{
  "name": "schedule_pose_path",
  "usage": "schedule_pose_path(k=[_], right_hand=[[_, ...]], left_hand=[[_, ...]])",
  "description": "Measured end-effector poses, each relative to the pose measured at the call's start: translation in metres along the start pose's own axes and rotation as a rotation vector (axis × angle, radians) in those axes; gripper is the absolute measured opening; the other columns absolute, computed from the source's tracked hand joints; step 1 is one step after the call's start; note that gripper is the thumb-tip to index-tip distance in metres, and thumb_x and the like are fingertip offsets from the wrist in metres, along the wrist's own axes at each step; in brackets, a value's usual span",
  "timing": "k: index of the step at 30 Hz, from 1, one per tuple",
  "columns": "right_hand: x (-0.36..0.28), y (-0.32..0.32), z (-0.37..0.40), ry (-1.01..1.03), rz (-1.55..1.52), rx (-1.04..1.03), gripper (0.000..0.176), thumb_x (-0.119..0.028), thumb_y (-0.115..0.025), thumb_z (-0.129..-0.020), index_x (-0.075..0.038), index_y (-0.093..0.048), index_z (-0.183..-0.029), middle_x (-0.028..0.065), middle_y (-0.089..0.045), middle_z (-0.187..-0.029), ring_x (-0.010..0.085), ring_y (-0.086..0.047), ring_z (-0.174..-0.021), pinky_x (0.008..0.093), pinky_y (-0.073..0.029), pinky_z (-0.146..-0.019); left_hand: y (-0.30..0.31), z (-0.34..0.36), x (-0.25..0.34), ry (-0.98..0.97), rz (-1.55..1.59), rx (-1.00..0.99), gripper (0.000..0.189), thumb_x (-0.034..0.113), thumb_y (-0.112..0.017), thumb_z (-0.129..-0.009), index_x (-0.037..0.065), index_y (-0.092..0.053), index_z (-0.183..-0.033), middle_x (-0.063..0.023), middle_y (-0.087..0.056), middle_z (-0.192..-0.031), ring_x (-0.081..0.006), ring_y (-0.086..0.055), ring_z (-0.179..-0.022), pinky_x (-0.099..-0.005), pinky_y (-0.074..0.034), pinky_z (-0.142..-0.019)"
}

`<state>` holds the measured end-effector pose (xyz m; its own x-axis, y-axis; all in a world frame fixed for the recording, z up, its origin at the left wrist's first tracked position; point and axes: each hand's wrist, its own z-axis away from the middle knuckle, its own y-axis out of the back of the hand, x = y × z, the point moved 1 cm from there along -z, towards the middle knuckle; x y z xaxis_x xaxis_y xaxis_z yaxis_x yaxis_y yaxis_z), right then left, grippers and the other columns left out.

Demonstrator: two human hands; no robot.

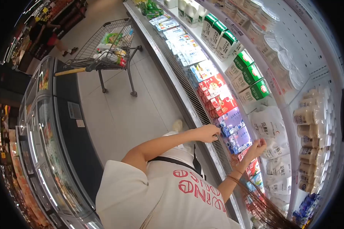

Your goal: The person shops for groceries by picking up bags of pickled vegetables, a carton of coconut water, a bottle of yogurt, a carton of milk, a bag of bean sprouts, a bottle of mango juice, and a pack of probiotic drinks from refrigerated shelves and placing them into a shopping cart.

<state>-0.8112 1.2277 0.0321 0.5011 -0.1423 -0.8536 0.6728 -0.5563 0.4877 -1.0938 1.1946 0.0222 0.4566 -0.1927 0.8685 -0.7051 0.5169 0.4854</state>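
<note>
Purple packs (241, 139) beside grille edge (193, 104)

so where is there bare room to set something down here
Clearest: the tiled floor between the shopping cart, the dark freezer cabinet and the chilled case. The case's front grille makes a narrow bare strip. It's crowded by the left hand and right hand: purple packs sit close together, white bags alongside.

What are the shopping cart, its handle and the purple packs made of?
Shopping cart: probably grey metal, with thin crisscrossing wires. Yellow handle: perhaps smooth plastic, evenly coloured. Purple packs: card or plastic film; flat, printed faces, but I can't tell which.
</note>
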Motion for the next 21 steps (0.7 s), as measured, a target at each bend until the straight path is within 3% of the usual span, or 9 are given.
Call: schedule_pose_path(k=[2, 4, 5, 7, 9, 12, 15, 21], right_hand=[[0.007, -0.051, 0.049, -0.082, -0.199, -0.235, 0.029, -0.018, -0.054, -0.093, 0.003, -0.053, -0.111, 0.0137, -0.059, -0.103, 0.0168, -0.061, -0.085, 0.0282, -0.050, -0.070], [0.001, -0.109, 0.106, -0.134, -0.262, -0.537, 0.019, -0.015, -0.056, -0.092, 0.002, -0.058, -0.102, 0.0070, -0.062, -0.083, 0.0116, -0.060, -0.072, 0.0249, -0.048, -0.064], [-0.005, -0.138, 0.133, -0.070, -0.188, -0.688, 0.017, -0.015, -0.057, -0.091, 0.000, -0.060, -0.098, 0.0073, -0.063, -0.077, 0.0133, -0.060, -0.068, 0.0262, -0.048, -0.063], [-0.033, -0.188, 0.183, 0.133, -0.071, -0.969, 0.015, -0.013, -0.058, -0.088, 0.001, -0.061, -0.094, 0.0145, -0.066, -0.081, 0.0206, -0.065, -0.071, 0.0324, -0.049, -0.066], [-0.095, -0.222, 0.218, 0.209, -0.156, -1.264, 0.015, -0.011, -0.057, -0.087, 0.003, -0.060, -0.092, 0.0188, -0.065, -0.081, 0.0294, -0.065, -0.072, 0.0365, -0.049, -0.066], [-0.142, -0.293, 0.248, 0.591, -0.098, -1.461, 0.014, -0.007, -0.058, -0.085, 0.003, -0.060, -0.094, 0.0155, -0.063, -0.080, 0.0252, -0.063, -0.071, 0.0327, -0.049, -0.066], [-0.198, -0.374, 0.273, 0.685, -0.045, -1.556, 0.012, -0.004, -0.057, -0.082, 0.003, -0.060, -0.091, 0.0188, -0.061, -0.081, 0.0316, -0.060, -0.070, 0.0353, -0.048, -0.064], [-0.314, -0.538, 0.319, 0.810, -0.146, -1.512, 0.012, -0.009, -0.060, -0.084, 0.002, -0.061, -0.087, 0.0188, -0.063, -0.079, 0.0351, -0.061, -0.071, 0.0397, -0.049, -0.065]], left_hand=[[0.010, 0.053, -0.020, 0.192, -0.052, -0.021, 0.033, 0.019, -0.061, -0.084, 0.001, -0.056, -0.112, -0.0176, -0.059, -0.104, -0.0338, -0.055, -0.103, -0.0417, -0.043, -0.088], [0.024, 0.092, -0.041, 0.389, -0.131, -0.011, 0.034, 0.018, -0.060, -0.085, 0.000, -0.055, -0.113, -0.0184, -0.058, -0.107, -0.0347, -0.054, -0.104, -0.0438, -0.043, -0.089], [0.029, 0.110, -0.050, 0.414, -0.108, 0.099, 0.034, 0.018, -0.060, -0.085, 0.000, -0.055, -0.113, -0.0187, -0.058, -0.107, -0.0350, -0.054, -0.104, -0.0436, -0.043, -0.090], [0.044, 0.138, -0.072, 0.458, -0.067, 0.321, 0.034, 0.018, -0.059, -0.085, 0.000, -0.055, -0.112, -0.0191, -0.059, -0.107, -0.0354, -0.054, -0.105, -0.0434, -0.043, -0.090], [0.072, 0.161, -0.091, 0.461, 0.005, 0.433, 0.033, 0.018, -0.059, -0.084, 0.000, -0.055, -0.112, -0.0192, -0.059, -0.108, -0.0357, -0.055, -0.103, -0.0433, -0.044, -0.089], [0.123, 0.193, -0.121, 0.555, -0.016, 0.560, 0.034, 0.017, -0.059, -0.084, 0.000, -0.055, -0.113, -0.0192, -0.059, -0.106, -0.0366, -0.056, -0.100, -0.0439, -0.045, -0.086], [0.186, 0.224, -0.156, 0.656, -0.104, 0.631, 0.034, 0.016, -0.060, -0.084, 0.000, -0.054, -0.113, -0.0190, -0.059, -0.104, -0.0374, -0.057, -0.097, -0.0449, -0.046, -0.083], [0.308, 0.292, -0.200, 0.701, -0.257, 0.744, 0.033, 0.014, -0.064, -0.082, 0.000, -0.055, -0.110, -0.0172, -0.059, -0.097, -0.0357, -0.058, -0.090, -0.0440, -0.047, -0.079]])
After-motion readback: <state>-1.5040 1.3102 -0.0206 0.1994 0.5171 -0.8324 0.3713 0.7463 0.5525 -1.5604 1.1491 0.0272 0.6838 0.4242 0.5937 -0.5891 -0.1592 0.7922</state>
